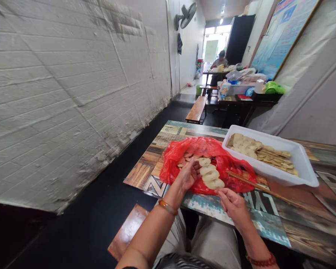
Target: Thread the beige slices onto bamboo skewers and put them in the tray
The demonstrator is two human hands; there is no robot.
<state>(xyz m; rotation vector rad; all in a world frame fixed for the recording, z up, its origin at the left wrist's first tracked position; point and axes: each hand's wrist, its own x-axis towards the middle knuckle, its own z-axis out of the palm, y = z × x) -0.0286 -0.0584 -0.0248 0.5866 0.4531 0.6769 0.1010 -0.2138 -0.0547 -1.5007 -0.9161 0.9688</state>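
Several pale, thin oval slices, overlapping in a row on a skewer [209, 174], are held above an open red plastic bag [173, 149]. My right hand [232, 203] pinches the near end of this skewer between thumb and fingers. Beside the far slices is my left hand [189, 175], its fingers loosely bent and apart; whether they touch the slices I cannot tell. More loose slices [189, 157] show inside the bag. A bundle of thin wooden sticks [264, 189] lies across the bag's right edge and onto the patterned table [145, 162].
A white plastic tub [305, 173] at the right of the table holds stacked skewered slices [246, 145]. Wooden benches [197, 109] stand beyond and at my left. Further back, a person [220, 61] sits at a cluttered table. A brick-patterned wall [72, 93] runs along the left.
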